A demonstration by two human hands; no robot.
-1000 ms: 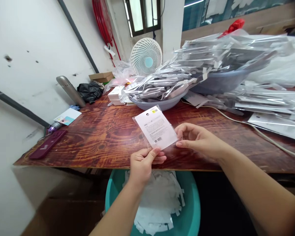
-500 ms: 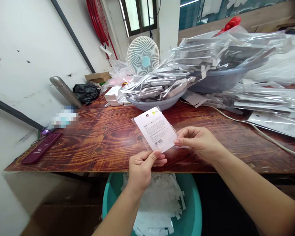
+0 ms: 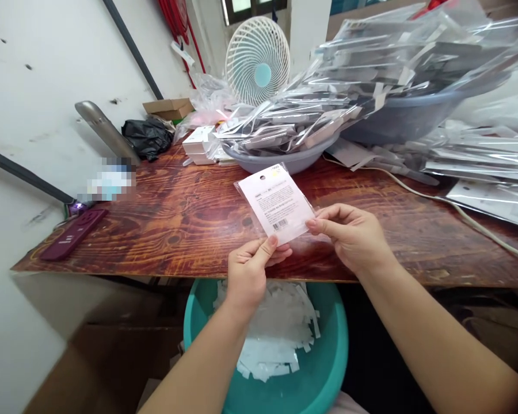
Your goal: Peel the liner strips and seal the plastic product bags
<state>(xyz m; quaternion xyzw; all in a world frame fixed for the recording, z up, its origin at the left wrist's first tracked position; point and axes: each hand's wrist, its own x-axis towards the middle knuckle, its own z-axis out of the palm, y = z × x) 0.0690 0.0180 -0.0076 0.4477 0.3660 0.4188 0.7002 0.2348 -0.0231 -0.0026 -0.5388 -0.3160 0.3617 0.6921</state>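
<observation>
Between my two hands is a small white printed card in a clear plastic sleeve (image 3: 274,201), with a hang hole at its top and a barcode near the bottom. It tilts above the front of the wooden table (image 3: 190,230). My left hand (image 3: 252,264) pinches the lower edge, thumb on top and fingers behind. At the lower right corner, my right hand (image 3: 349,233) grips the clear plastic between thumb and fingers. Below the table edge stands a teal tub (image 3: 336,351) with many white paper strips (image 3: 276,333) in it.
Grey basins (image 3: 280,164) heaped with plastic-wrapped packages (image 3: 302,115) stand behind the card. More flat packages (image 3: 492,167) lie at right, beside a white cable (image 3: 470,221). A fan (image 3: 259,60) is at the back, a maroon power strip (image 3: 74,234) at left.
The view has tipped downward, so the table and basins sit higher in the picture. Both hands keep hold of the sleeved card, which stays nearly the same in pose.
</observation>
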